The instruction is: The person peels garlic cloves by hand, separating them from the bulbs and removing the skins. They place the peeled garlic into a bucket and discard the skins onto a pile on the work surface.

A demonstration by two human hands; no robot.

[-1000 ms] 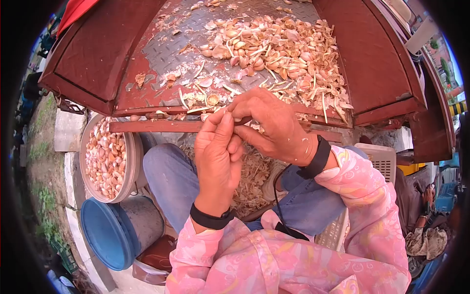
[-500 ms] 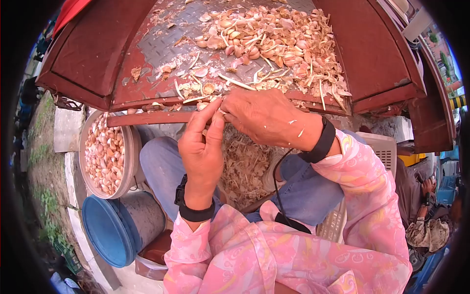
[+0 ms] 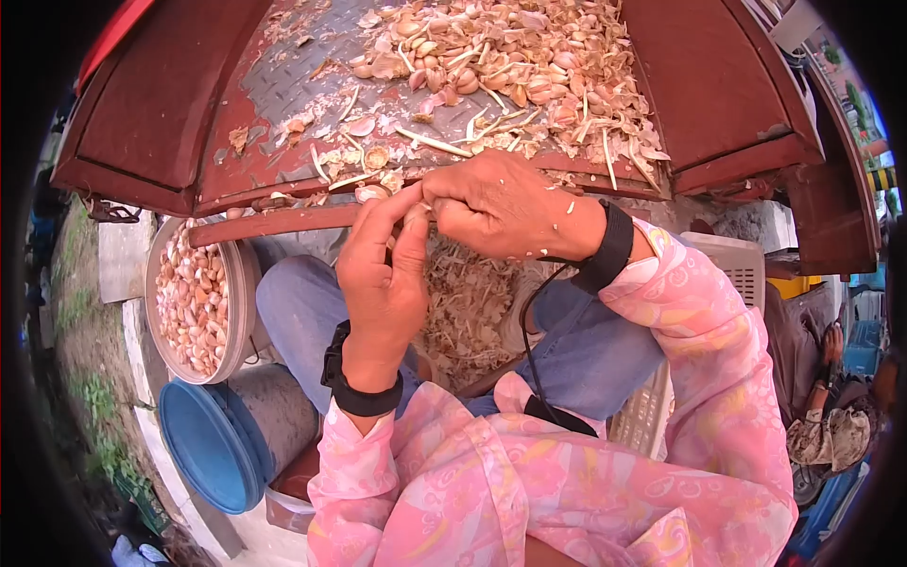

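Observation:
My left hand (image 3: 385,274) is raised at the table's near edge, thumb and fingers pinched on a small pale garlic clove (image 3: 417,210). Against its fingertips, my right hand (image 3: 501,208) is closed with the fingers curled; what it grips, if anything, is hidden. Bits of skin stick to the back of the right hand. Just beyond both hands, garlic cloves and skins (image 3: 510,66) lie heaped on the worn red and grey table (image 3: 302,90), with thin pale stems near its front edge.
At the left stands a bucket of garlic cloves (image 3: 194,302), above a tipped bucket with a blue rim (image 3: 213,449). Skins (image 3: 472,312) lie between my knees. A pale plastic crate (image 3: 727,260) is at the right, with another person's hand (image 3: 832,344) farther right.
The view has shifted slightly, so the table and buckets sit a little farther left. My hands remain together, with the right hand's fingers curled in more.

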